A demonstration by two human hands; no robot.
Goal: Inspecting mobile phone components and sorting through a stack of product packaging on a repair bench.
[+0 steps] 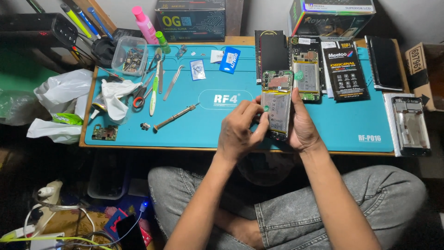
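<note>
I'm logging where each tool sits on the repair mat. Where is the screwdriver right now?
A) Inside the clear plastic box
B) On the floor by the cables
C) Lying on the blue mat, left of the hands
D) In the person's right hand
C: the screwdriver lies free on the blue mat, left of the left hand; both that and the right hand hold the opened phone.

The left hand (240,132) covered the lower left edge of the opened phone (276,104), and the right hand (303,127) hid its right side, so the grip beneath could not be made out. Whatever the left fingertips pinched was too small to tell. The contents of the clear plastic tub (130,55) were a blur of tiny parts. The picture's top edge cut off both cardboard boxes (190,18).
</note>
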